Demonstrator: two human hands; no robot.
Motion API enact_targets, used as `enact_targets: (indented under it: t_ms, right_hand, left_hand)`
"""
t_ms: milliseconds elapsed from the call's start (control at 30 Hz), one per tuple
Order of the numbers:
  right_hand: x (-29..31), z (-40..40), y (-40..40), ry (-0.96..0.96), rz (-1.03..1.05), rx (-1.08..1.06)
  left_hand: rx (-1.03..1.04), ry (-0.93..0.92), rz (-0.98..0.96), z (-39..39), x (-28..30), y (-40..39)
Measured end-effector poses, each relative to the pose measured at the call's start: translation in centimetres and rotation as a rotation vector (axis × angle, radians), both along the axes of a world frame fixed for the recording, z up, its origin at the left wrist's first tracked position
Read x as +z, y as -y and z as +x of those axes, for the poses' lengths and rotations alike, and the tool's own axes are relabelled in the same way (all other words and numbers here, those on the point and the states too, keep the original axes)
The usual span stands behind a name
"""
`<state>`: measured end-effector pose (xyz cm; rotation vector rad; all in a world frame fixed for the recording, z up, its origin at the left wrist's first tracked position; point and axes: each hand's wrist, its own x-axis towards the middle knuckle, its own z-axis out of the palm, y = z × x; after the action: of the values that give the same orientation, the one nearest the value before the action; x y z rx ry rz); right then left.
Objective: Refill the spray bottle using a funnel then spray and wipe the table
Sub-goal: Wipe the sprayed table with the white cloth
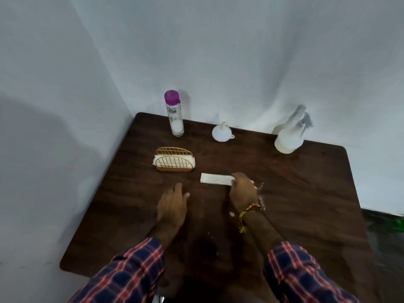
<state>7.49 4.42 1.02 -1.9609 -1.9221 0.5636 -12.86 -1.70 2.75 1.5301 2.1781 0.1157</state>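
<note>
A clear spray bottle [288, 136] with whitish liquid in its base stands at the table's far right. A white funnel [222, 132] rests upside down, spout up, at the far middle. A tall clear bottle with a purple cap [174, 113] stands at the far left, whitish liquid in its lower part. A folded white tissue [215, 179] lies flat on the dark wooden table [306, 204]. My right hand [243, 190] pinches the tissue's right end. My left hand [172, 206] hovers flat over the table, left of the tissue, fingers apart and empty.
A gold wire napkin holder [175, 160] with white tissues stands left of centre. Small droplets [260, 189] glisten on the wood near my right hand. White cloth [240, 62] hangs behind and to the left of the table. The floor shows at the right edge.
</note>
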Motion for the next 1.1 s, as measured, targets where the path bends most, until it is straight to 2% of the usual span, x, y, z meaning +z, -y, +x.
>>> enact_targets:
  t_ms: [100, 200, 367, 467, 533, 667, 833, 967, 1033, 1100]
  right_hand:
    - [-3.3, -2.8, 1.0, 0.19, -0.186, 0.293]
    - [-4.5, -4.5, 1.0, 0.335, -0.212, 0.269]
    - [-5.3, -6.1, 3.5, 0.437, -0.271, 0.313]
    - [-5.1, -5.2, 4.4, 0.451, -0.282, 0.286]
    - [-4.9, -4.8, 3.6, 0.394, -0.283, 0.24]
    - [-4.8, -6.2, 1.5, 0.404, -0.262, 0.284]
    - [-4.2, -8.6, 7.8, 0.359, -0.33, 0.418]
    - [-3.4, -5.1, 7.1, 0.365, -0.343, 0.184]
    - [-3.3, -4.1, 4.8, 0.392, -0.352, 0.183]
    - [-3.4, -5.0, 4.4, 0.399, -0.325, 0.27]
  left_hand:
    - [-0.18, -0.007, -0.211, -2.2, -4.5, 2.6]
    - [-0.258, -0.022, -0.241, -2.6, -5.4, 2.5]
    - [-0.262, -0.047, -0.246, -2.7, -5.7, 2.4]
    - [-0.27, -0.059, -0.226, -2.6, -6.1, 2.9]
    - [-0.27, -0.056, -0.243, -2.6, -6.1, 2.7]
    - [-0.286, -0.055, -0.273, -2.7, -6.0, 2.5]
    - [-0.323, -0.022, -0.297, -3.2, -5.9, 2.2]
    - [-0.348, 0.005, -0.358, -3.7, -5.4, 1.7]
    - [-0.363, 0.011, -0.39, -3.7, -5.1, 1.5]
    - [-0.375, 0.02, -0.406, -3.8, -4.7, 1.2]
